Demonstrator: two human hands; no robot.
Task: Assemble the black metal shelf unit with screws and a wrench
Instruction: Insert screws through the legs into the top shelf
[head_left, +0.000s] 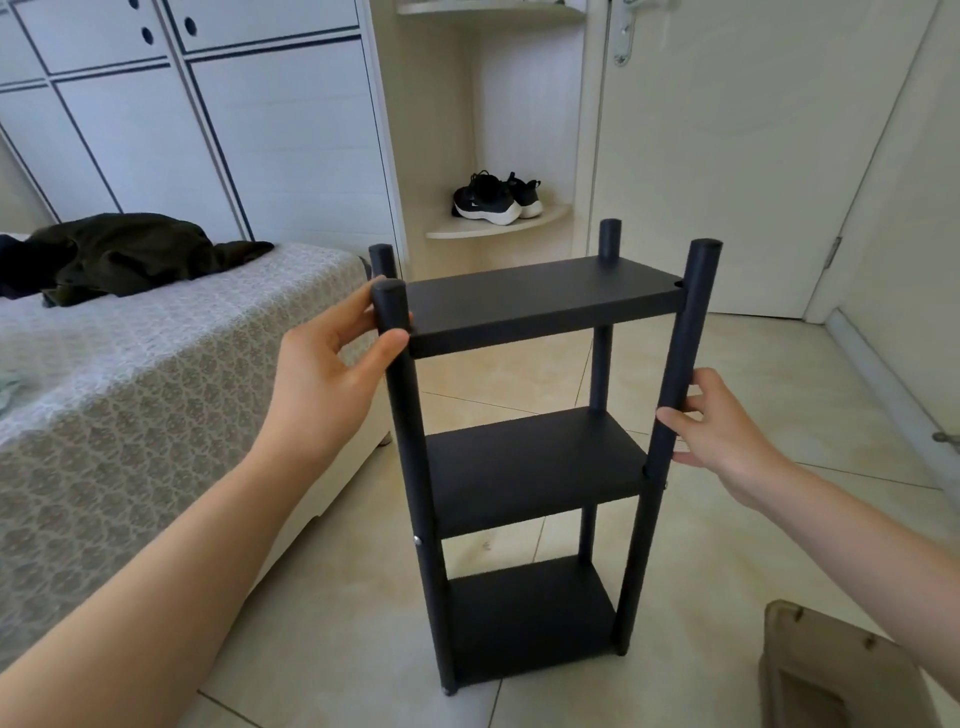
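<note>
The black metal shelf unit (530, 467) stands upright on the tiled floor, with three shelves between four round posts. My left hand (332, 364) grips the near left post just under its top, thumb in front and fingers behind. My right hand (722, 431) holds the near right post about halfway between the top and middle shelves, fingers curled round it. A silver screw head (416, 540) shows on the near left post at the middle shelf. No wrench is in view.
A bed (156, 395) with a patterned cover and dark clothes (119, 257) lies close on the left. Behind stand white cupboards, a corner shelf with black sneakers (496, 200) and a door (727, 156). A brown wooden stool (841, 670) sits at the lower right.
</note>
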